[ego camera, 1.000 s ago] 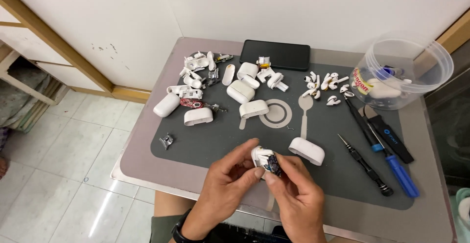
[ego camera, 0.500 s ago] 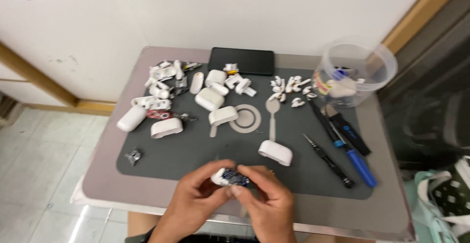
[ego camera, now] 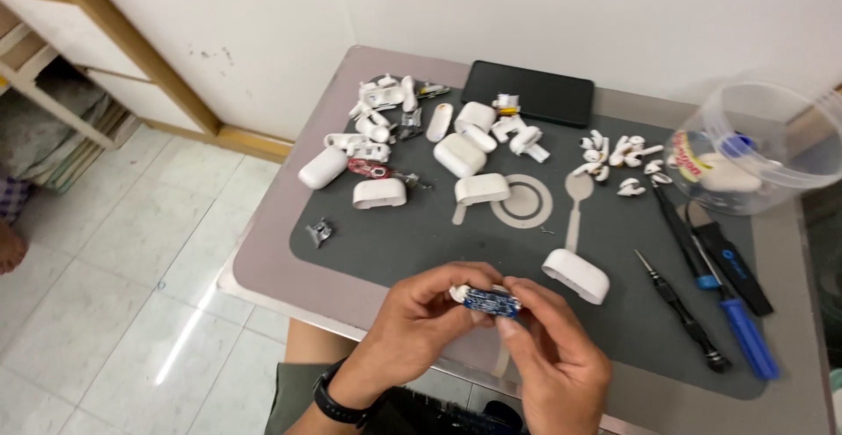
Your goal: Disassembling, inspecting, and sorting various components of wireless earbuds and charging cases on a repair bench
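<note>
My left hand (ego camera: 419, 328) and my right hand (ego camera: 551, 358) meet at the near edge of a small table. Together they pinch a small white earbud-case part with a blue circuit board (ego camera: 489, 300) on it. The left fingers grip its left end, the right fingers its right end. A white case shell (ego camera: 575, 274) lies just beyond my right hand on the dark grey work mat (ego camera: 421, 233). More white case shells and broken parts (ego camera: 399, 132) are piled at the far left of the mat.
Loose white earbuds (ego camera: 614, 159) lie at the far right of the mat. A clear plastic tub (ego camera: 761, 150) stands at the right edge. Screwdrivers, black (ego camera: 682, 312) and blue-handled (ego camera: 728, 303), lie to the right. A black phone (ego camera: 528, 93) rests at the back. Tiled floor lies left.
The camera view has shifted; my hands still hold the same part at the table's near edge, with the blue board now turned toward me.
</note>
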